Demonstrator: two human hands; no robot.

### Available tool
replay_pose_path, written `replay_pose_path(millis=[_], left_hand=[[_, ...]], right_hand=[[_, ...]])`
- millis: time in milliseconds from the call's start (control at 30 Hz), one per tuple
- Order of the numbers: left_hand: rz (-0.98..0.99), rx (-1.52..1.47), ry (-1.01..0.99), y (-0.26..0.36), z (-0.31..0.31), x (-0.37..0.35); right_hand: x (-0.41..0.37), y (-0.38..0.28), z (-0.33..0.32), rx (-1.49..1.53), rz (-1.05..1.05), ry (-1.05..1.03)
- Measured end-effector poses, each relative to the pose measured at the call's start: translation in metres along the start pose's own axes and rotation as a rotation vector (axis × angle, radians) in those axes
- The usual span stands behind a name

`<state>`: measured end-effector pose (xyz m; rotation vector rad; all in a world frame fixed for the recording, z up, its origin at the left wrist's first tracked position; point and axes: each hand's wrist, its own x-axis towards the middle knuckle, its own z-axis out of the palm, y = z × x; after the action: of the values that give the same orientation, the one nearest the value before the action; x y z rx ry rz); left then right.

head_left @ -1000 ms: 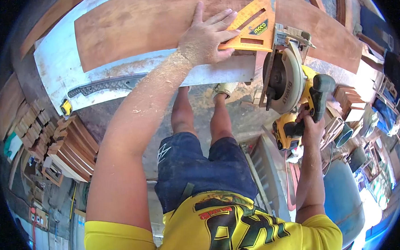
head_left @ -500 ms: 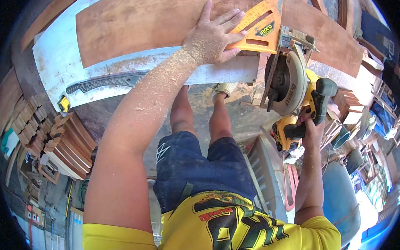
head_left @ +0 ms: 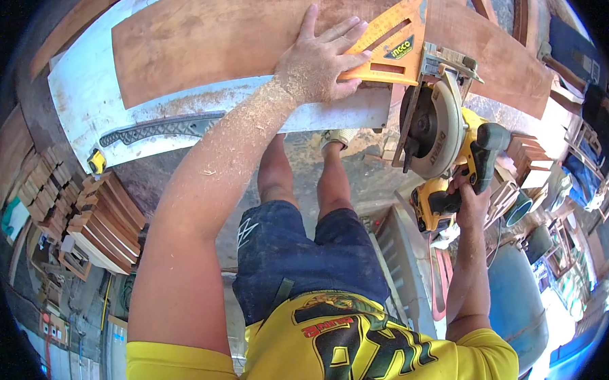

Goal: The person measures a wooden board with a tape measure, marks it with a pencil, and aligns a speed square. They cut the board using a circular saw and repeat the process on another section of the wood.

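My left hand lies spread on the brown wooden board, sawdust stuck to its wrist. Its fingertips press on the edge of an orange speed square, which rests flat on the board. My right hand is wrapped round the rear handle of a yellow and black circular saw. The saw's base sits at the board's near edge, right beside the square. Below the board is a white work surface.
A handsaw with a black patterned handle and a yellow tape measure lie on the white surface. Stacked wood pieces stand on the floor at left. More cut wood is at right, near a blue drum.
The view has shifted slightly, and the board, square and saw appear a little further left. Both hands keep their places on the square and the saw.
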<state>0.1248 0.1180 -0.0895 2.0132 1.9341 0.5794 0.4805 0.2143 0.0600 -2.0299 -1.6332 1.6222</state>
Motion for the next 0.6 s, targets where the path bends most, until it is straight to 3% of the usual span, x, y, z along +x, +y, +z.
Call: replay_pose_path(millis=[600], left_hand=[[-0.014,0.011,-0.020,0.0011,0.0012,0.0004]], right_hand=[[0.0003,-0.0025,-0.0043,-0.036,0.021,-0.029]])
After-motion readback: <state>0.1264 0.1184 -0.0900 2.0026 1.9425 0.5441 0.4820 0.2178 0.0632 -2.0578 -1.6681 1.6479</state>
